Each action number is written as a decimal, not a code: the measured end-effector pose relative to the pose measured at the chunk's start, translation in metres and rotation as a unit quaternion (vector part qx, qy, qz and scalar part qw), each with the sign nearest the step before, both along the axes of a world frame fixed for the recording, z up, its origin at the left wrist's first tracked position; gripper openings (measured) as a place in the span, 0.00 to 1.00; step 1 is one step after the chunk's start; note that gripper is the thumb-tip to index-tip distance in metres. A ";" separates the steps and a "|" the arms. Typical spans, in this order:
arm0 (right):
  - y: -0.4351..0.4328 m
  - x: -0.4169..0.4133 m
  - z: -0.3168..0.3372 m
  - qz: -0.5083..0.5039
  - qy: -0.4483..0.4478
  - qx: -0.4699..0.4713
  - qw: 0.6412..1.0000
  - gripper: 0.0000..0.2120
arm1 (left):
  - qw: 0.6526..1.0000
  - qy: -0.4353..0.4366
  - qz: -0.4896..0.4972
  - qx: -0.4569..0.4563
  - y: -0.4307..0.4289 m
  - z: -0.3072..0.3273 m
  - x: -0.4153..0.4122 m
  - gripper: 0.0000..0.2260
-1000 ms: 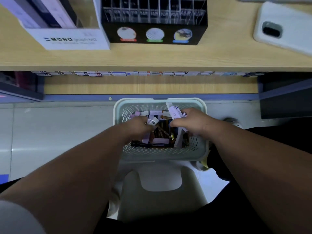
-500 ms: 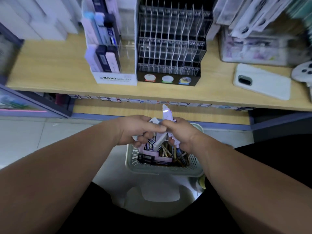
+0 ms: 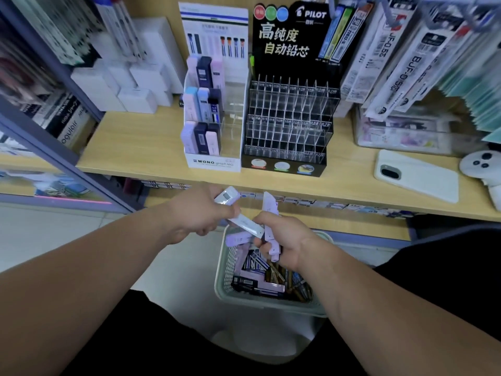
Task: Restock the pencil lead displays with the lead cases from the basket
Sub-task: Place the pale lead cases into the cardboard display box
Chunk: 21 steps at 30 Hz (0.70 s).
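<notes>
Both hands of a person meet just above a pale green basket (image 3: 226,270) in front of a stationery shelf (image 3: 130,147), each with fingers curled round a small clutch of pencil lead cases. The left hand (image 3: 202,214) grips white cases (image 3: 245,223), one end poking up past the knuckles and another slanting down toward the right hand (image 3: 287,240). The right hand grips pale pink cases (image 3: 269,210), one standing upright above the thumb and another pointing down into the basket. Loose cases (image 3: 257,267), dark, lilac and amber, lie jumbled inside the basket, which sits on a white stool (image 3: 260,340). On the shelf beyond the hands, two displays stand side by side. The white MONO display (image 3: 214,164) has cases standing in its left-hand columns. The black Pilot display (image 3: 287,126) shows tiers of clear slots. A white phone (image 3: 417,177) lies flat on the shelf, well to the right of both displays
</notes>
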State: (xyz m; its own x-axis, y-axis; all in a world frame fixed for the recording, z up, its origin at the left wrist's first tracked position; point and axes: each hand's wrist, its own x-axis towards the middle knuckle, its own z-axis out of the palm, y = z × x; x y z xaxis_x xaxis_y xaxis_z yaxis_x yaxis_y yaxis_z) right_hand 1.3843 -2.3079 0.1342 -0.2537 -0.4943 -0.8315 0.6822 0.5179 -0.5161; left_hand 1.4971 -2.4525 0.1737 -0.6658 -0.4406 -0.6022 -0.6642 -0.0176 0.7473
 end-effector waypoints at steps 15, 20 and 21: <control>-0.016 -0.027 0.046 0.025 0.159 -0.069 0.984 0.03 | 0.947 0.192 0.245 0.080 -0.020 0.009 -0.014 0.08; -0.029 -0.044 0.072 0.143 0.249 -0.082 0.954 0.06 | 0.935 0.244 0.248 0.070 -0.042 0.007 -0.012 0.04; -0.030 -0.048 0.074 0.165 0.266 -0.077 0.947 0.07 | 0.937 0.242 0.244 0.063 -0.046 0.006 -0.011 0.03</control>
